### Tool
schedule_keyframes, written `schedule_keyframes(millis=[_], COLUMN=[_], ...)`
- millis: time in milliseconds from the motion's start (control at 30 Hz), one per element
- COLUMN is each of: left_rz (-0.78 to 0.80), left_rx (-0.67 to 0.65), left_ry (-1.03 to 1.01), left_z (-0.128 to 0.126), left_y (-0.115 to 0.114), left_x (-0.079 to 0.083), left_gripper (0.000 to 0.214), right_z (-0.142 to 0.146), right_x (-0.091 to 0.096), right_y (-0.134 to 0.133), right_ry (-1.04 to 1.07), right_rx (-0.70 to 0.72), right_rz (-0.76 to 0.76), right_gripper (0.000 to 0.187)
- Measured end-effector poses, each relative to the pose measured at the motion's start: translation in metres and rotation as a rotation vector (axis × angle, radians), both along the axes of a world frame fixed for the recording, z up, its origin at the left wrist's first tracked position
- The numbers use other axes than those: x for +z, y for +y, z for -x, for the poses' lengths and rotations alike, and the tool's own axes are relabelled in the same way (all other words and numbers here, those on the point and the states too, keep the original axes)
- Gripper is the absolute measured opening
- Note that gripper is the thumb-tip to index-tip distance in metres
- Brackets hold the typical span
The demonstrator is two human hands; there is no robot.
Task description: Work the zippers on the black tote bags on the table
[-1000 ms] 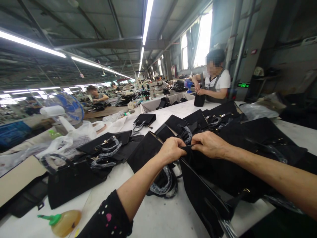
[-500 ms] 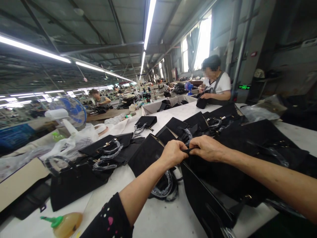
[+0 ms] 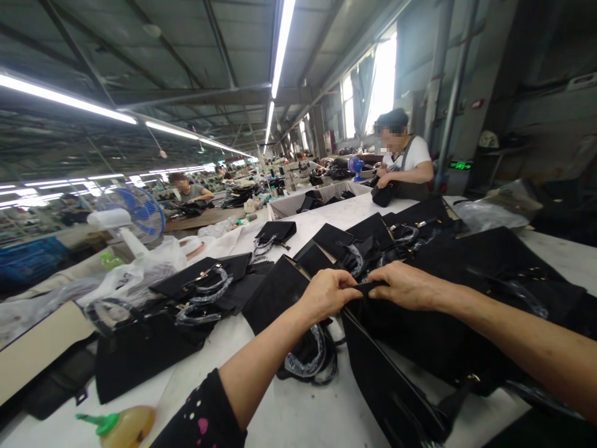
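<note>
Starting at the near left edge of the white table [image 3: 308, 417]: amber glue bottle [image 3: 122, 427] with green nozzle, lying on its side. Behind it, black handbags [image 3: 140, 348] with plastic-wrapped handles, clear plastic bags [image 3: 125, 274], and a white-and-blue desk fan [image 3: 133, 218]. Centre: left hand [image 3: 326, 294], fingers closed, pinching one end of a narrow black strap [image 3: 368, 287]. Strap spans the small gap between both hands, above an open black bag [image 3: 410, 348] standing on the table. Right hand [image 3: 405, 286], fingers closed, pinching the strap's other end. Beyond: further black bags [image 3: 373, 230] spread across the table. Far right end: a co-worker [image 3: 405, 163] in white shirt and apron, handling a small black bag.
</note>
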State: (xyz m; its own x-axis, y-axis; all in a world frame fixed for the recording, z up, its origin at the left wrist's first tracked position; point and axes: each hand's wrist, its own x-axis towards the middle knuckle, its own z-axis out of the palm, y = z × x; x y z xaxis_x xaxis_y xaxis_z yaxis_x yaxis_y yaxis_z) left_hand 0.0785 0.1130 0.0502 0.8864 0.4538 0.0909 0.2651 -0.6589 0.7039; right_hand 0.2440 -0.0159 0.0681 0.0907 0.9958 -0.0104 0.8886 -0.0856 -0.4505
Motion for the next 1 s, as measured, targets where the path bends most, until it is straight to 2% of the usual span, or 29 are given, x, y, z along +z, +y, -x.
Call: schedule_keyframes(millis=[167, 300, 467, 567, 667, 767, 900, 1000], left_rz=[-0.158, -0.314, -0.382, -0.250, -0.009, 0.189, 0.414, 0.473], left_rx=[-0.034, -0.055, 0.019, 0.076, 0.097, 0.110, 0.104, 0.161], left_ry=[0.017, 0.006, 0.005, -0.032, -0.028, -0.043, -0.131, -0.200], left_z=[-0.004, -0.008, -0.014, -0.013, -0.004, 0.015, 0.042, 0.062], left_y=[-0.004, -0.010, -0.014, -0.013, -0.010, -0.009, -0.018, -0.033], left_x=[0.010, 0.017, 0.014, 0.007, 0.002, 0.001, 0.000, -0.011], left_gripper=[0.029, 0.021, 0.021, 0.022, 0.032, 0.049, 0.062, 0.066], right_z=[0.003, 0.004, 0.003, 0.007, 0.016, 0.026, 0.032, 0.031], right_x=[0.000, -0.003, -0.008, -0.003, 0.006, 0.014, 0.023, 0.029], right_y=[-0.002, 0.002, 0.007, 0.004, -0.003, -0.011, -0.015, -0.016], right_ry=[-0.100, -0.228, -0.399, -0.380, -0.364, -0.372, -0.431, -0.496], right_rx=[-0.003, 0.023, 0.003, -0.025, -0.029, 0.002, 0.043, 0.039], right_rz=[-0.027, -0.055, -0.094, -0.023, 0.041, 0.068, 0.080, 0.046], right_gripper=[0.023, 0.025, 0.026, 0.027, 0.024, 0.025, 0.028, 0.031])
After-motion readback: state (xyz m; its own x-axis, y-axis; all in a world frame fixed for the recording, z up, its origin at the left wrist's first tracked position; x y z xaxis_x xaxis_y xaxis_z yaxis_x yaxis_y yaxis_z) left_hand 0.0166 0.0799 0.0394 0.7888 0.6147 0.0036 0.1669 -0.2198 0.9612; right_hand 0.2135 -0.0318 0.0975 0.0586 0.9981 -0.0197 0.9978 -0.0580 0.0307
